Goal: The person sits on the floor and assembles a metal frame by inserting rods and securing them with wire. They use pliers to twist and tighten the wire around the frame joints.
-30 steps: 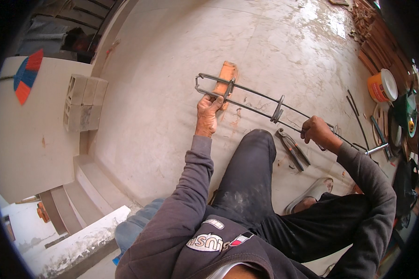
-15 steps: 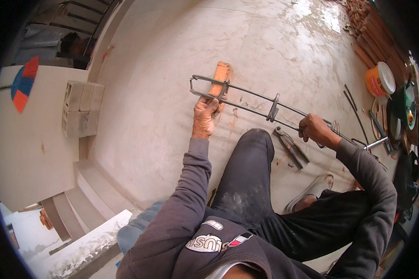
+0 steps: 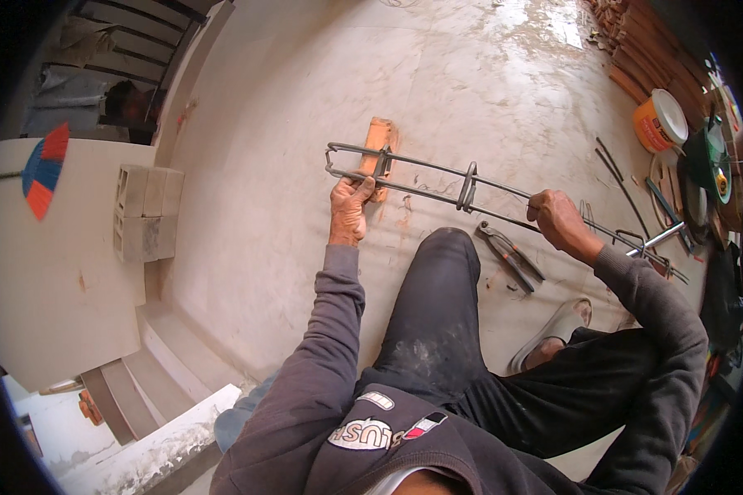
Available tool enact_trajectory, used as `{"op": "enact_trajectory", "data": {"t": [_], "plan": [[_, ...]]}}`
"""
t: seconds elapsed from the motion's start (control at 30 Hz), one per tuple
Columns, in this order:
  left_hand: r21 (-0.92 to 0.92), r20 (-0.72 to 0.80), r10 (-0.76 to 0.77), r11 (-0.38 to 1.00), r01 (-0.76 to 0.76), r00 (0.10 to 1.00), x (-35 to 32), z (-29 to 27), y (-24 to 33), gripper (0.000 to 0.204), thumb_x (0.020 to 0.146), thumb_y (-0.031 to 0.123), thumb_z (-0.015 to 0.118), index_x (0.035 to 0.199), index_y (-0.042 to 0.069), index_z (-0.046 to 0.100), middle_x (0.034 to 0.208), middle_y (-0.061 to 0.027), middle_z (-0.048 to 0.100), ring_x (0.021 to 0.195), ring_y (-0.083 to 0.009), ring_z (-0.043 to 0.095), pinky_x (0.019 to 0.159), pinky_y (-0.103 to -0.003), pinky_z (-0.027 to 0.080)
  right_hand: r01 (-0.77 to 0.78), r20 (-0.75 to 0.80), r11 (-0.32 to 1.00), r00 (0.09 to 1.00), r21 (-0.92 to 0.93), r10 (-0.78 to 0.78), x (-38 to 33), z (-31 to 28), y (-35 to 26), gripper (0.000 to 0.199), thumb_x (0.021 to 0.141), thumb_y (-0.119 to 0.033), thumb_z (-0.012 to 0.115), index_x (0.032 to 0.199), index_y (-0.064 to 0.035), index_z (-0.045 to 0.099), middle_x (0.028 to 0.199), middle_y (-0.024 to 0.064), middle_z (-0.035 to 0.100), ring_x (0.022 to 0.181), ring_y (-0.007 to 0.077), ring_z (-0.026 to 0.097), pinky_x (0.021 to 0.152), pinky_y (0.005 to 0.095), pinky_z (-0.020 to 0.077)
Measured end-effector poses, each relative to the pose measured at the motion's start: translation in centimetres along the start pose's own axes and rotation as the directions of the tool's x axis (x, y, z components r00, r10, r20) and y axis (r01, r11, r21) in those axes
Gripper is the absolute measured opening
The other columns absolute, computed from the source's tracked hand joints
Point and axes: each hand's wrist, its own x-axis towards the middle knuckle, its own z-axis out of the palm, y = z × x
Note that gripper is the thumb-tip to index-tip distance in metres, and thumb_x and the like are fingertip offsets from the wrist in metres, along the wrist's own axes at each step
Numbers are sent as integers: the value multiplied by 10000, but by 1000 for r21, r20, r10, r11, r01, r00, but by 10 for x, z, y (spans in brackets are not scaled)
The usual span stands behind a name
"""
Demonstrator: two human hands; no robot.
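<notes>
A narrow frame of bent dark steel rebar (image 3: pixel 437 169) stretches across the middle, its left end resting over an orange brick (image 3: pixel 379 132) on the floor. My left hand (image 3: pixel 349 213) is closed around the near bar beside the stirrup (image 3: pixel 383 162) above the brick, thumb on top. Another stirrup (image 3: pixel 468 188) rings the bars between my hands. At the right, my right hand (image 3: pixel 560 221) is closed on the frame's bars; its fingertips are partly hidden beneath the hand. Beyond my right wrist, the bars run on past more stirrups.
Pincers (image 3: pixel 512 257) with dark orange-marked handles lie beside my knee. Loose rods (image 3: pixel 621 181), a metal tube (image 3: pixel 659 238), an orange bucket (image 3: pixel 659 121) and a green basin (image 3: pixel 708 165) stand or lie at right. Concrete blocks (image 3: pixel 149 213) and steps (image 3: pixel 173 355) are at left.
My right hand has shifted slightly up and right along the frame, farther from the middle stirrup. My left hand keeps its hold by the brick. The whole view has shifted a little.
</notes>
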Motion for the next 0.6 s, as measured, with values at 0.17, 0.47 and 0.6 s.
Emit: {"op": "enact_trajectory", "data": {"t": [0.17, 0.47, 0.6], "plan": [[35, 0, -14, 999, 14, 1000, 1, 1, 0, 272, 847, 155, 787, 1006, 15, 617, 890, -97, 724, 713, -114, 642, 664, -246, 511, -73, 319, 982, 948, 175, 13, -14, -44, -19, 138, 730, 34, 511, 719, 43, 649, 605, 133, 627, 446, 183, 588, 454, 312, 469], [44, -39, -12, 999, 14, 999, 5, -2, -8, 332, 808, 203, 825, 985, 9, 622, 824, -71, 707, 646, -105, 627, 589, -236, 504, 29, 79, 975, 996, 222, -47, -33, -135, -91, 123, 760, -27, 534, 718, 31, 633, 573, 100, 579, 464, 146, 544, 428, 289, 420], [52, -22, -3, 999, 4, 1000, 8, -11, -13, 355, 795, 219, 838, 994, 15, 627, 814, -57, 697, 618, -97, 611, 546, -231, 491, 172, -175, 984, 968, -55, -179, -49, -153, -119, 148, 757, -75, 543, 720, 48, 617, 586, 136, 550, 507, 191, 566, 539, 341, 459]]}}
